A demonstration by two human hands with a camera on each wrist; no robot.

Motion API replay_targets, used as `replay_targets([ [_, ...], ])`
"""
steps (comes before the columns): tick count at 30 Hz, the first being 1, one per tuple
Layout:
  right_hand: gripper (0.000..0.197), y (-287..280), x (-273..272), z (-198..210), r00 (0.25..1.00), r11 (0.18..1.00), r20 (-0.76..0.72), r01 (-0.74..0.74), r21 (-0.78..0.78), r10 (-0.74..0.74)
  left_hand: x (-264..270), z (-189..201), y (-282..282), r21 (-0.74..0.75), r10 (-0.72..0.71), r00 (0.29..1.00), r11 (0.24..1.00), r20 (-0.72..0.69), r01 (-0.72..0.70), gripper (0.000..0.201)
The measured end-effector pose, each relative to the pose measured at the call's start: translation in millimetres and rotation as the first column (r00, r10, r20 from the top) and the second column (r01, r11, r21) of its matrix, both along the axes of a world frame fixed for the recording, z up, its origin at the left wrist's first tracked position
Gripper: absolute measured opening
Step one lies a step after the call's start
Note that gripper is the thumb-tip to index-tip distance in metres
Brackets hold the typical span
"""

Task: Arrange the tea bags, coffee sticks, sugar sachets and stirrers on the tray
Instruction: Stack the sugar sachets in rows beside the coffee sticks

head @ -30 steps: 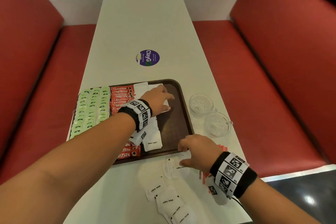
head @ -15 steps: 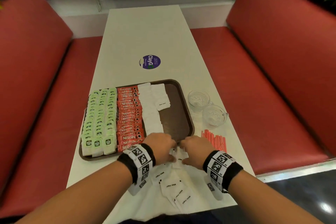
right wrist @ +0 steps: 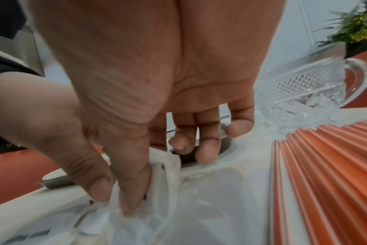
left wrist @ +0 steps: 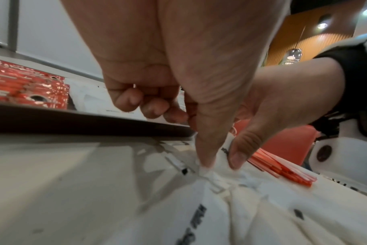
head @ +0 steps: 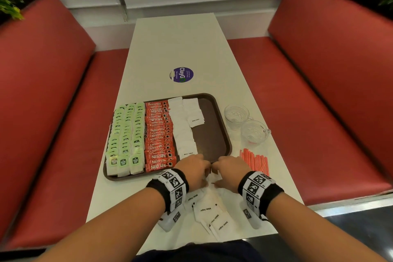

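The brown tray [head: 212, 134] holds rows of green tea bags [head: 125, 134], red coffee sticks [head: 159, 132] and a column of white sugar sachets [head: 182, 127], with a short second column beside it. Loose sugar sachets [head: 212, 215] lie on the table in front of the tray. Both hands meet over them at the tray's near edge. My left hand [head: 200, 171] has its fingers curled and its thumb tip [left wrist: 203, 159] down on a crumpled sachet [left wrist: 216, 179]. My right hand [head: 221, 171] pinches a white sachet [right wrist: 163, 174] between thumb and forefinger. Red stirrers [head: 256, 160] lie right of the tray.
Two glass cups [head: 236, 114] [head: 254, 133] stand right of the tray, behind the stirrers. A purple round sticker [head: 181, 75] marks the table beyond the tray. Red benches flank the narrow white table on both sides.
My left hand has come back from the sachets at the tray's far end to the near edge, beside my right hand. The head view has pulled back.
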State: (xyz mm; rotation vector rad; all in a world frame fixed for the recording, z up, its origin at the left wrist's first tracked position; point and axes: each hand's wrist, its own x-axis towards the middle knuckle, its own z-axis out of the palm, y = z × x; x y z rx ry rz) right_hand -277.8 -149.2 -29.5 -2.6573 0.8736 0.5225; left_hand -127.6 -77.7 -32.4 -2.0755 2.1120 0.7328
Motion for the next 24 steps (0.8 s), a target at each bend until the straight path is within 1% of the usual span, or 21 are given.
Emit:
replay_targets([
  [3,0.033,0.1,1.8,2.6,1.0,0.999,0.013,0.018,0.041,-0.019,3.6,0.7,1.2,-0.027,-0.003,0.999,1.0,-0.035,0.002,0.02],
  [6,0.029,-1.5,2.5,5.1,0.997,0.993,0.061,0.039,0.107,-0.046,6.9,2.3,3.1,-0.038,0.022,0.996,0.999,-0.082,-0.026,0.024],
  [9,0.022,-4.3,3.0,8.5,0.982,0.979,0.148,0.093,0.18,-0.12,10.9,6.8,2.6,-0.073,0.058,0.99,0.995,-0.125,-0.067,0.025],
  [10,0.021,-5.7,3.0,9.8,0.972,0.973,0.181,0.115,0.2,-0.152,12.9,8.4,2.2,-0.09,0.07,0.986,0.992,-0.149,-0.084,0.023],
  [12,0.027,-8.7,4.3,12.8,0.951,0.959,0.235,0.143,0.246,-0.202,18.1,12.9,1.5,-0.136,0.079,0.974,0.985,-0.213,-0.11,0.018],
  [15,0.026,-11.9,9.1,20.9,0.925,0.929,0.286,0.145,0.341,-0.25,27.9,25.0,-0.1,-0.228,0.083,0.931,0.959,-0.355,-0.172,0.017],
  [17,0.02,-15.5,13.8,23.2,0.893,0.903,0.337,0.148,0.403,-0.297,33.1,32.2,-2.4,-0.27,0.104,0.896,0.933,-0.431,-0.238,0.018],
  [19,0.015,-21.0,18.7,26.9,0.857,0.894,0.382,0.177,0.412,-0.346,38.5,34.5,-4.7,-0.284,0.148,0.861,0.905,-0.486,-0.317,0.019],
  [22,0.032,-30.1,25.9,32.4,0.795,0.88,0.436,0.243,0.409,-0.422,48.4,31.3,-7.9,-0.244,0.204,0.805,0.886,-0.557,-0.394,0.02],
  [24,0.037,-35.0,31.8,34.0,0.744,0.843,0.45,0.283,0.458,-0.494,55.1,27.5,-11.2,-0.197,0.232,0.79,0.893,-0.568,-0.404,0.021],
])
